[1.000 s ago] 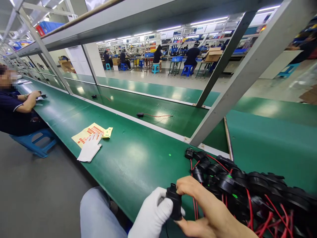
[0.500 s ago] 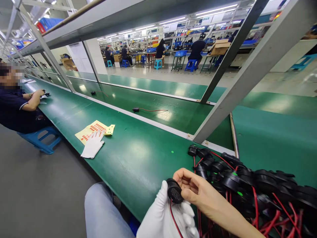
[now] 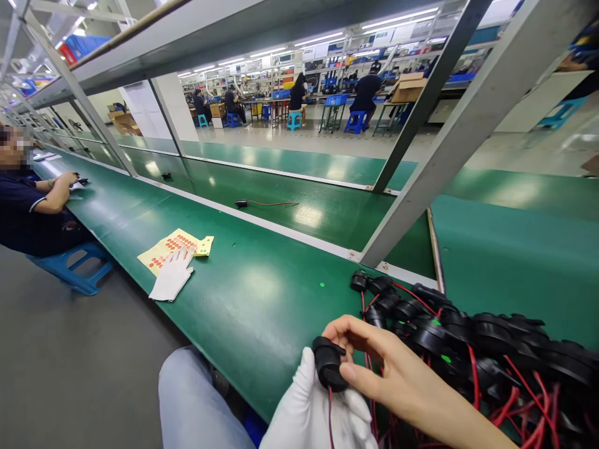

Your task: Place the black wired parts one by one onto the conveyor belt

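- A long green work surface (image 3: pixel 262 324) is framed by grey posts, with a bright workshop seen beyond.
- A black round part (image 3: pixel 327 365) is held above the surface, close to its near edge.
- It is cradled from below by the white-gloved left hand (image 3: pixel 299 411), and its right side is pinched between the thumb and fingers of the bare right hand (image 3: pixel 381 355).
- A thin wire is hung from it across the gloved palm.
- Similar black parts with red wires (image 3: pixel 435 337) are heaped just beyond the right hand, up to the surface's far edge.
- Farther left, a loose white glove (image 3: pixel 172 274) is laid partly over a yellow sticker sheet (image 3: pixel 152 257), its cuff by the near edge.
- Past the far edge, another wired part (image 3: pixel 241 203) is seen on a darker green strip (image 3: pixel 210 178).
- At far left, a small dark item is handled by a seated co-worker (image 3: pixel 19 206).
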### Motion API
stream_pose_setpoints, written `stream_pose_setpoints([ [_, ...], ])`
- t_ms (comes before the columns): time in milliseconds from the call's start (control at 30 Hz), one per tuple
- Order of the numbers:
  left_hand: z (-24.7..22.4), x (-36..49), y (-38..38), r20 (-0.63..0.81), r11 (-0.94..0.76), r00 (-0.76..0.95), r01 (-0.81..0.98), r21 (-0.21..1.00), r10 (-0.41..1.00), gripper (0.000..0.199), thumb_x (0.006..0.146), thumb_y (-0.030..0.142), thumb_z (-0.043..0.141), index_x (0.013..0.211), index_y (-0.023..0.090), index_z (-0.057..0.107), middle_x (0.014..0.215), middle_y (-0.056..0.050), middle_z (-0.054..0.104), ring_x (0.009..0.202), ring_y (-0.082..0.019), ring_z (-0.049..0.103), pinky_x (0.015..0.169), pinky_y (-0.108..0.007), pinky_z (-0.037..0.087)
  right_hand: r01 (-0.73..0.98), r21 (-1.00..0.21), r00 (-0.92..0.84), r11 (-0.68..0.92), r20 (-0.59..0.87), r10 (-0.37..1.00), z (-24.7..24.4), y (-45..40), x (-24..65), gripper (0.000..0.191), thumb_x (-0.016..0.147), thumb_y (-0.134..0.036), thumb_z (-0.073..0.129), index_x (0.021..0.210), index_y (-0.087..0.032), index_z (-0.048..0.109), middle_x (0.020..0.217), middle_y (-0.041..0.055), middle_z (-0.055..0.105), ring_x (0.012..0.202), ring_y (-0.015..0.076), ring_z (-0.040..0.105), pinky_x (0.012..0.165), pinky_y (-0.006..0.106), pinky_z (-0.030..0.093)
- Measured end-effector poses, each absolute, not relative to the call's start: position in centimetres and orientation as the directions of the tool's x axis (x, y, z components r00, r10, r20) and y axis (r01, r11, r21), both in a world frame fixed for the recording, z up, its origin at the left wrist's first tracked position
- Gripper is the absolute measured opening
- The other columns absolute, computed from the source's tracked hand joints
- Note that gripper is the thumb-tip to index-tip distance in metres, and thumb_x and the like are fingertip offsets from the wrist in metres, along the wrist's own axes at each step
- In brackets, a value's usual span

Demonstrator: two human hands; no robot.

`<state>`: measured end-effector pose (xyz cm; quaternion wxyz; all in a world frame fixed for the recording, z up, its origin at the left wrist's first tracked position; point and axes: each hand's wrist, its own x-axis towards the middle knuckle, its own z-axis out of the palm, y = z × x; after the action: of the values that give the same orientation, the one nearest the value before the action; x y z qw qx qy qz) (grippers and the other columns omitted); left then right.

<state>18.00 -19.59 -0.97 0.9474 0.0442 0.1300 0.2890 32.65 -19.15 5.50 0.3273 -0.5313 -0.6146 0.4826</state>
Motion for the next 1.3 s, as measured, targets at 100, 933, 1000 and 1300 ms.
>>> stream_pose_setpoints([
  [100,0.2,16.8,-18.7,-0.266,0.737,0.713,-0.502,0.451,0.649,0.06,0.066,0.07,0.078,0.087,0.014,0.075,0.067,0.001,0.062,0.051,-0.01,0.053,0.059,-0.027,0.044,0.356,-0.927,-0.282,0.121,0.017,0.959,5.8,-19.3,32.8,0.027,0.087,-0.023,0.062,0.114,-0.027,0.062,0.107,0.0032,0.064,0.1,0.0215,0.061,0.089,0.033,0.049],
  [933,1.1,14.0,-18.5,0.716,-0.661,0.179,0.579,0.478,0.674,0.033,0.099,0.041,0.052,0.123,0.02,0.058,0.087,-0.005,0.074,0.069,-0.016,0.066,0.064,-0.028,0.056,-0.048,-0.991,-0.266,-0.128,-0.111,0.958,3.2,-19.0,33.4,0.037,0.088,-0.042,0.072,0.122,-0.03,0.06,0.113,0.0031,0.063,0.107,0.0198,0.065,0.091,0.029,0.053],
  [1000,0.9,14.2,-18.8,0.708,-0.654,0.173,0.574,0.492,0.685,0.032,0.098,0.041,0.054,0.123,0.021,0.059,0.084,-0.004,0.073,0.068,-0.016,0.067,0.063,-0.028,0.055,-0.106,-0.982,-0.261,-0.16,-0.127,0.957,2.9,-18.8,33.2,0.044,0.083,-0.052,0.076,0.117,-0.029,0.062,0.104,0.0012,0.062,0.095,0.017,0.064,0.083,0.026,0.053],
  [1300,1.1,14.6,-18.1,-0.224,0.263,0.305,-0.095,0.96,0.926,0.037,0.086,0.053,0.063,0.081,0.017,0.068,0.066,-0.002,0.071,0.049,-0.012,0.059,0.052,-0.024,0.046,-0.17,-0.969,-0.316,-0.179,-0.119,0.941,3.7,-18.3,32.2,0.045,0.089,-0.062,0.065,0.099,-0.018,0.064,0.082,0.0003,0.06,0.07,0.0129,0.059,0.071,0.027,0.049],
])
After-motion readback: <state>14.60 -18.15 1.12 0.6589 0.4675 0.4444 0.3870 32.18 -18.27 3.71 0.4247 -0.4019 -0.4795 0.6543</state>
